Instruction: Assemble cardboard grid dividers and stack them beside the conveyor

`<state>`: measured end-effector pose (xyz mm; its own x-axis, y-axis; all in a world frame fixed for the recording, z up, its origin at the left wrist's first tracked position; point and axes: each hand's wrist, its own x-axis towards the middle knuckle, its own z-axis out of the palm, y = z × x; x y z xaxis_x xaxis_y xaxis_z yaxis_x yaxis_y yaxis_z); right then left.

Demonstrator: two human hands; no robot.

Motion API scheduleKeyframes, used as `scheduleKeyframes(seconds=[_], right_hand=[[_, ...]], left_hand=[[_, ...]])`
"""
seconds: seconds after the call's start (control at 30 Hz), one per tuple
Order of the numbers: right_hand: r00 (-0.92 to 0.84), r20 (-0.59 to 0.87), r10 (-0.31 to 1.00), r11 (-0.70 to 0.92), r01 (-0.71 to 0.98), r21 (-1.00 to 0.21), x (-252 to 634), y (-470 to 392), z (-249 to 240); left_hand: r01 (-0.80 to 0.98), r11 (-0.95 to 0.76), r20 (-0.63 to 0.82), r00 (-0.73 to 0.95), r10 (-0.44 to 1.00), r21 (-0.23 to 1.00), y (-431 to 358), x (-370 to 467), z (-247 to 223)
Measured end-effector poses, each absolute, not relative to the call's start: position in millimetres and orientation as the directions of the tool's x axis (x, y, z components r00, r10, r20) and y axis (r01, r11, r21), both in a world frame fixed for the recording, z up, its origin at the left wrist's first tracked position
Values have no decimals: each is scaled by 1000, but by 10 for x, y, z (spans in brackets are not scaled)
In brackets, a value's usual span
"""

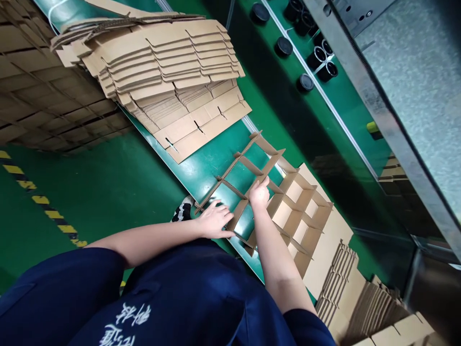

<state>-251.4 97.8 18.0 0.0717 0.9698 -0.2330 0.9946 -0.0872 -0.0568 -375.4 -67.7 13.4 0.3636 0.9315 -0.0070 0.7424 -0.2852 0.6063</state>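
A cardboard divider grid (264,168) of interlocked slotted strips stands on the green table in front of me. My right hand (259,193) is closed around one of its strips near the middle, fingers curled over the top edge. At the near side of the grid is my left hand (216,220), its fingers spread and its thumb apart, close to the end of a cross strip. Whether it touches that strip I cannot tell. The grid's right-hand cells stand over a flat cardboard sheet (326,242).
Slotted cardboard strips (173,62) lie in a fanned stack on the green table (187,175). More strips (374,307) stand at the lower right. Assembled dividers (54,91) are piled at the left. Black round parts (306,82) stand beyond, near a metal frame (382,101).
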Motion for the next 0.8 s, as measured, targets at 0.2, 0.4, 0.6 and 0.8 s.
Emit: scheduleKeyframes(seconds=[0.2,0.4,0.6,0.8], right_hand=[[76,-247,966,-86,996,-30,-2498,990,135],[59,-273,960,-69,997,-28,-2495,1008,136],[63,-312,948,-69,998,-9,-2489,1016,77],[43,-404,914,-61,998,-31,-2491,1093,173]], left_hand=[[727,-140,-153,321,935,672,-794,-3601,119],[715,-180,-204,415,887,675,-735,-3696,174],[750,-193,-234,424,875,633,-755,-3683,180],[791,-196,-264,410,873,580,-805,-3605,146]])
